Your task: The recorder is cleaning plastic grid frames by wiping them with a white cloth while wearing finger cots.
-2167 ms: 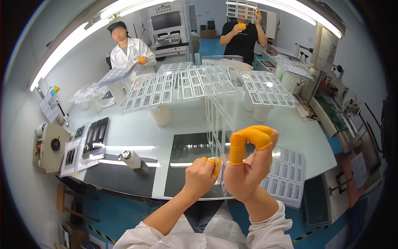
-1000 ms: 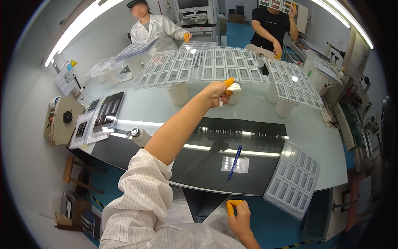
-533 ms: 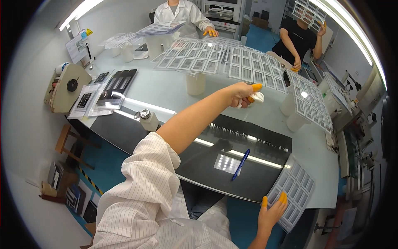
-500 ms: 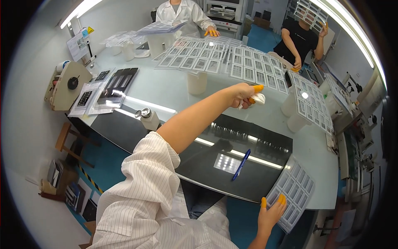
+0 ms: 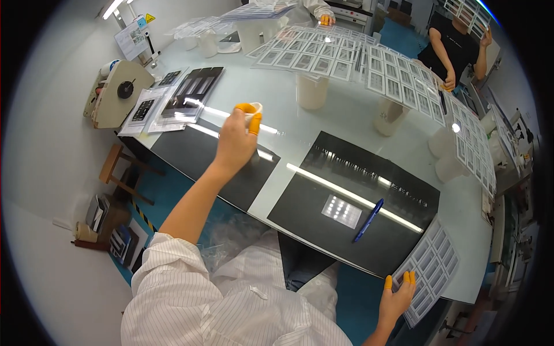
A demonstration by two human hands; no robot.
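Observation:
My left hand [image 5: 236, 138], wearing orange finger cots, is raised over the left part of the table, its fingers closed around a crumpled white cloth [image 5: 257, 108]. My right hand [image 5: 398, 297] grips the near left edge of a clear sheet with a grid of rectangular frames [image 5: 433, 265], which lies partly over the table's front right edge. Between my hands, a blue pen [image 5: 368, 220] rests on a dark mat [image 5: 306, 193], next to a small clear sheet with rows of bright dots [image 5: 341, 211]. The pump bottle seen earlier is hidden behind my left hand.
Large framed sheets [image 5: 404, 78] rest on white tubs [image 5: 311, 91] across the back and right. Dark film sheets [image 5: 193, 92] and a beige tape dispenser [image 5: 118, 95] sit at the left. A wooden stool [image 5: 124, 170] stands below. Two other people work at the far side.
My left hand has swung from over the middle of the table to the left, still holding the cloth. The view has shifted left. My right hand stays on the framed sheet.

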